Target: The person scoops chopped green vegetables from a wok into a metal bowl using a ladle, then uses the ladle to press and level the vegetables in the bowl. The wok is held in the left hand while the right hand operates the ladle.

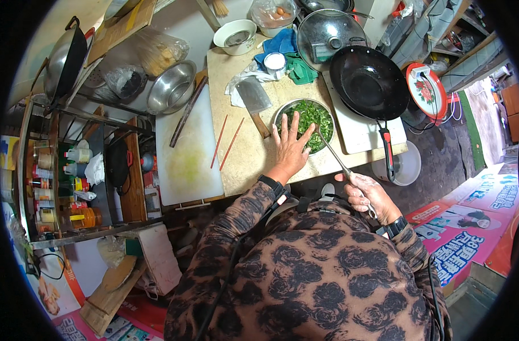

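Observation:
A round metal bowl (334,128) on the worktop holds chopped green leaves (312,114). My left hand (290,147) is spread over the bowl's near left side, fingers apart and holding nothing; whether it presses on the rim, I cannot tell. Pale powder or dough clings to my right hand (370,194), which grips a long metal spoon or ladle (337,157) by its handle. That utensil's far end reaches into the greens, its tip partly hidden. Left of the bowl lies a cleaver (254,96) with a wooden handle, its blade partly on a white cloth or bag.
Two red-brown chopsticks (225,143) lie near a white cutting board (187,170), where a dark rod (189,111) rests. To the right, a black wok (368,83) sits over a white board (361,136), its handle jutting past the worktop edge. Behind are a glass lid (327,27) and a white tub (275,64).

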`<state>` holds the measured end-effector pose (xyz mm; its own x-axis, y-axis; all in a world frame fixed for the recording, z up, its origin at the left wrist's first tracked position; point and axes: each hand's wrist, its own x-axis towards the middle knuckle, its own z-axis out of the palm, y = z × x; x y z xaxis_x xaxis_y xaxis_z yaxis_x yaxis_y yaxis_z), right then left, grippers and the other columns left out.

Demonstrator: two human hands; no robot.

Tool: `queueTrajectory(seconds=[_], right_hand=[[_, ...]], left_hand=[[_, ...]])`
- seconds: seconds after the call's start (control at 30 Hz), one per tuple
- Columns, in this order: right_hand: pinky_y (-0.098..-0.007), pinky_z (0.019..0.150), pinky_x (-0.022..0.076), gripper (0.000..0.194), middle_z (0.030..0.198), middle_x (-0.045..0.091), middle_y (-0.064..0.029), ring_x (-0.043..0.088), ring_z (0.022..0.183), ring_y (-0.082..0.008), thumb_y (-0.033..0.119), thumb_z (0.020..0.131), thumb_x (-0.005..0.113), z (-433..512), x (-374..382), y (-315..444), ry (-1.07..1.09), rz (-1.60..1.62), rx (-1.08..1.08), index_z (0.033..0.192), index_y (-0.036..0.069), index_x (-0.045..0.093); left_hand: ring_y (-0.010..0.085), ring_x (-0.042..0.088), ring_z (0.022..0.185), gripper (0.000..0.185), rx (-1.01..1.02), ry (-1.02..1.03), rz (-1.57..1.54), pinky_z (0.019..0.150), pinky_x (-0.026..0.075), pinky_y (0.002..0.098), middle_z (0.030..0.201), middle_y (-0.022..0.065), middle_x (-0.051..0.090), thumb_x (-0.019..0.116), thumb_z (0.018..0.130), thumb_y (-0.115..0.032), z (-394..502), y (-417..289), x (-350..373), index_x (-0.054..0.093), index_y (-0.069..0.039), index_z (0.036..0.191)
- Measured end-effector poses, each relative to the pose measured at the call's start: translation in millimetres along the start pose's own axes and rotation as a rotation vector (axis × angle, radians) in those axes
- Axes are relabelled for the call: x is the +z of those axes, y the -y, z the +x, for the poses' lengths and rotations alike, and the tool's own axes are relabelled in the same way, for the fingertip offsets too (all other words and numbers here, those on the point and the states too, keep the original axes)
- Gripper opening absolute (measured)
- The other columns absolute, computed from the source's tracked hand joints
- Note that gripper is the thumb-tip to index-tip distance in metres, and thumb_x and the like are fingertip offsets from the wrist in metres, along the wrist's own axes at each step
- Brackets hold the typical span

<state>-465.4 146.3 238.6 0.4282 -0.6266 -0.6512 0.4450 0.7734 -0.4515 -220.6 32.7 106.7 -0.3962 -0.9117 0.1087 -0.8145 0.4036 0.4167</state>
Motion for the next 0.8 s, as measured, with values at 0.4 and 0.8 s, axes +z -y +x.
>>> queueTrajectory(seconds=[0.4, 0.8], right_hand=[[-0.0183, 0.04, 0.031, 0.039, 0.073, 0.039, 0.0059, 0.034, 0.049, -0.0004, 0.026, 0.114, 0.044, -14.7, 3.6, 4.8, 0.015, 0.052, 0.017, 0.139, -0.003, 0.051], [-0.02, 0.04, 0.0333, 0.041, 0.073, 0.04, 0.0043, 0.035, 0.048, -0.0016, 0.028, 0.113, 0.046, -23.0, 4.3, 7.3, 0.009, 0.15, 0.032, 0.138, -0.004, 0.051]], left_hand=[[0.0489, 0.002, 0.158, 0.096, 0.006, 0.041, -0.01, 0.119, 0.014, 0.0723, 0.174, 0.018, -0.001, 0.087, 0.08, -0.029, -8.4, -1.8, 4.2, 0.037, -0.042, 0.16], [0.0472, 0.003, 0.158, 0.103, -0.057, 0.034, 0.166, 0.121, 0.009, 0.0715, 0.174, 0.0188, 0.001, 0.089, 0.077, -0.025, -2.8, 18.6, 0.1, 0.032, -0.033, 0.163]])
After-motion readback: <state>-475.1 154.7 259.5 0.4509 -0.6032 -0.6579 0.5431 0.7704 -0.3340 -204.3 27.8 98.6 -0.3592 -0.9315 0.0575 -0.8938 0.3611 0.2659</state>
